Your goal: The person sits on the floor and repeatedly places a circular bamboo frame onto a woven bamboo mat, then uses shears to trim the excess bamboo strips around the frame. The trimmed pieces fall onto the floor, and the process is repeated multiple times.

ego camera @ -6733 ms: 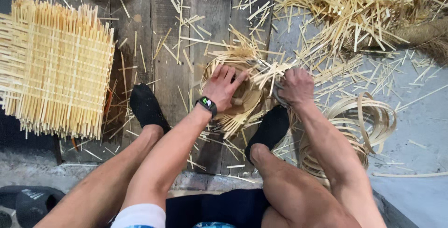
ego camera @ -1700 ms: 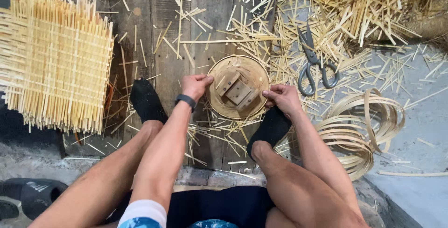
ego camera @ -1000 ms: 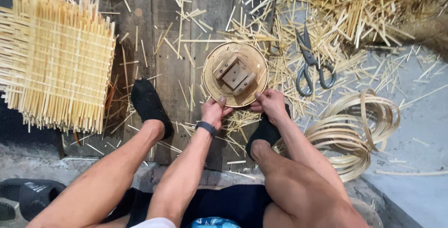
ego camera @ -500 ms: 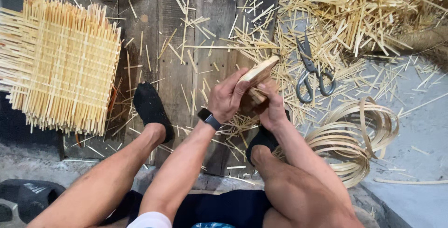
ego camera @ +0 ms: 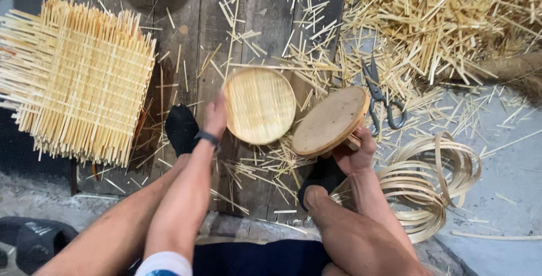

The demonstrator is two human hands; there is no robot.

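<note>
Left of the scissors (ego camera: 383,96), over the plank floor (ego camera: 271,22), the left hand (ego camera: 215,119) has its grip closed on the rim of a round woven bamboo tray (ego camera: 259,105): probably light, springy, best pinched at the edge. The right hand (ego camera: 354,154) clasps the wooden disc mould (ego camera: 330,121), likely stiffer and heavier. Half a second ago the two were still together.

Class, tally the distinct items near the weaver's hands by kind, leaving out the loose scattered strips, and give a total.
Round woven bamboo discs: 1
Round wooden moulds: 1
Scissors: 1
Square woven bamboo mats: 1
Coils of bamboo strip: 1
Total: 5
</note>
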